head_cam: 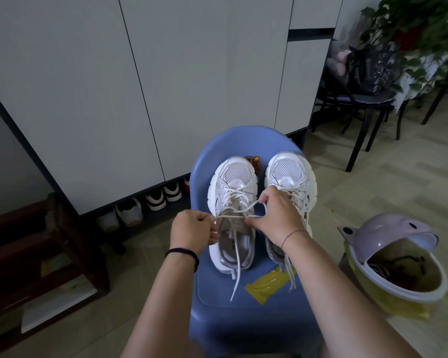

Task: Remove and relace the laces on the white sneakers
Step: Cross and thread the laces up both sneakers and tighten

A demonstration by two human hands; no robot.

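White sneakers (234, 174) side by side on blue chair (243, 140), toes toward 12 o'clock, heels toward 6, long way running 12 to 6. Lace (228, 216) soft, thin, floppy, light; best pinched near a stiff tip. Left hand (192, 232) at 9 o'clock of left shoe's opening, pinching lace; right hand (277, 215) at 3 o'clock, pinching its loop

Blue stool (204, 161) carries two white sneakers (233, 202); yellow wrapper (265, 284) beside.

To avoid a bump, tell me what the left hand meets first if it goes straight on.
Probably the outer side of the view's left sneaker, just ahead of the left hand; depth is unclear.
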